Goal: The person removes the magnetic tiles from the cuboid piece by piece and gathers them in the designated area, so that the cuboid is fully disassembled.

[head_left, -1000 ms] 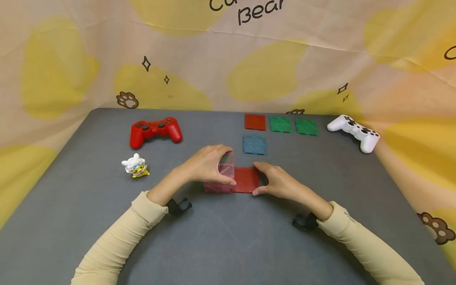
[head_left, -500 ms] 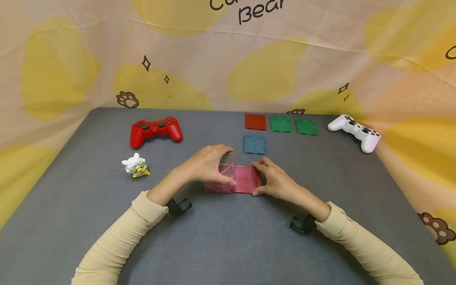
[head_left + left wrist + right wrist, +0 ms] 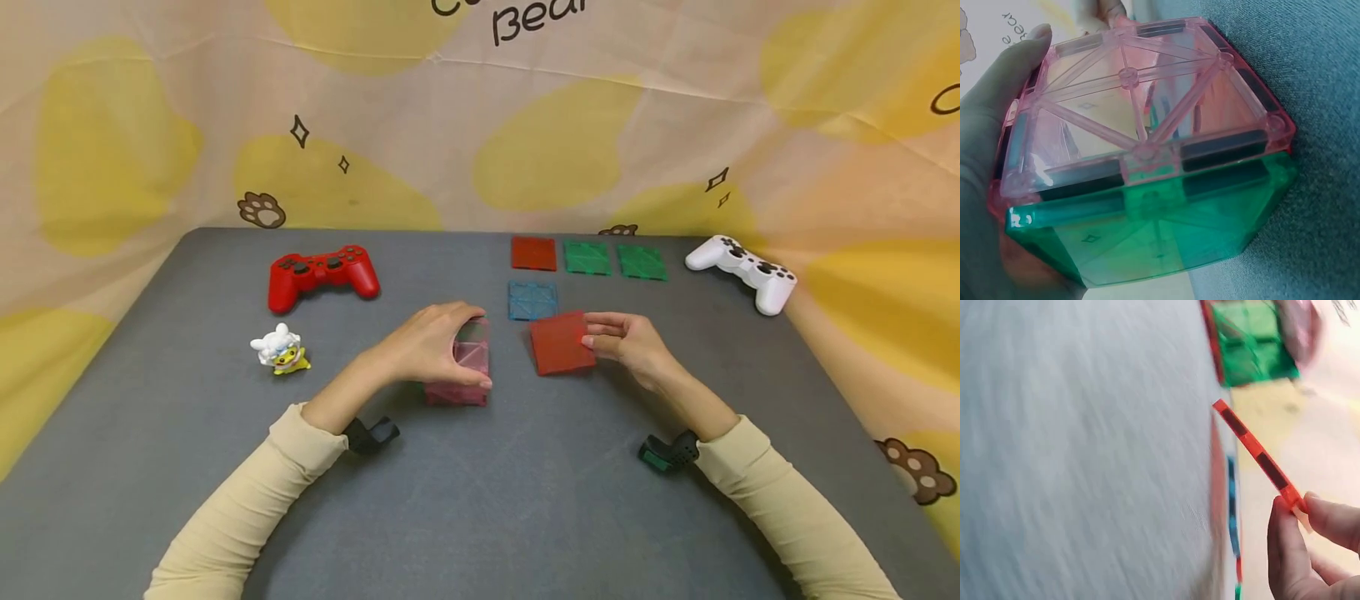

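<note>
My left hand [image 3: 431, 346] grips a small box [image 3: 459, 395] made of see-through magnetic tiles, thumb at its near side and fingers over the far side. Up close in the left wrist view, the box has a pink face [image 3: 1085, 106] and a green face [image 3: 1154, 244] joined along an edge. To its right, my right hand [image 3: 637, 346] pinches a red magnetic tile [image 3: 558, 343] by its right edge, apart from the box. Seen edge-on in the right wrist view, that red tile [image 3: 1250, 444] has dark magnet strips and sits between thumb and fingertips.
Behind the hands lie a blue tile [image 3: 532, 300], another red tile [image 3: 533, 253] and two green tiles [image 3: 588, 257]. A red game controller [image 3: 324, 275] and a small figurine [image 3: 281, 348] are at left. At the back right rests a white controller [image 3: 742, 271], near the fabric backdrop [image 3: 420, 100].
My right hand has drawn the red tile away from the box's right side, moving it right and back and tilting it up. My left hand keeps its grip on the box.
</note>
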Tool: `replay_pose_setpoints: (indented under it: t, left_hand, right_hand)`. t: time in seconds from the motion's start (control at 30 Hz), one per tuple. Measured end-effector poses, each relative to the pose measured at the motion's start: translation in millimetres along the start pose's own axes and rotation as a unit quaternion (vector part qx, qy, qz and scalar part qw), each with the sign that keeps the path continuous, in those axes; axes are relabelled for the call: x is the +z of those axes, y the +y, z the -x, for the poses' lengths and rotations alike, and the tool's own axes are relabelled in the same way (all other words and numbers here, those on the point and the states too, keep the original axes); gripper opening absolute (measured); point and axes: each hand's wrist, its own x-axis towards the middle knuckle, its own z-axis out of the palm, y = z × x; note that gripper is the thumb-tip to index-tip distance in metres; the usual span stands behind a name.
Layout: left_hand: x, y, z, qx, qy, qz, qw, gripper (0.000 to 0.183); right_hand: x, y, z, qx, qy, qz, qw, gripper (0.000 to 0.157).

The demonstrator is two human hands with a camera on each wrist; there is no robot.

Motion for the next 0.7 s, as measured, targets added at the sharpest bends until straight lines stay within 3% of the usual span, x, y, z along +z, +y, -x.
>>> replay_pose_setpoints:
  t: [0.17,0.3,0.5,0.7]
  left_hand:
    - [-0.7,-1.7,0.2,0.002,0.002,0.003,1.0,0.085]
    - [-1.8,-2.1,0.9,-0.001,0.004,0.003,1.0,0.084]
    - [-0.8,-2.2,0.4,0.002,0.004,0.0,1.0,0.084]
    - [-0.4,-1.1,-0.2,0.005,0.002,0.002,1.0,0.084]
  right_hand:
    - [-31.0,-4.7,-6.6,0.003,0.036,-0.125,0.991,0.044]
    - [-53.6,-7.4,-19.3,0.009,0.076,-0.142,0.987,0.035]
    - [-68.4,-3.3,-41.8,0.039,0.099,-0.091,0.99,0.052]
    - [-66.5,1.2,-54.3,0.064,0.103,0.034,0.992,0.05]
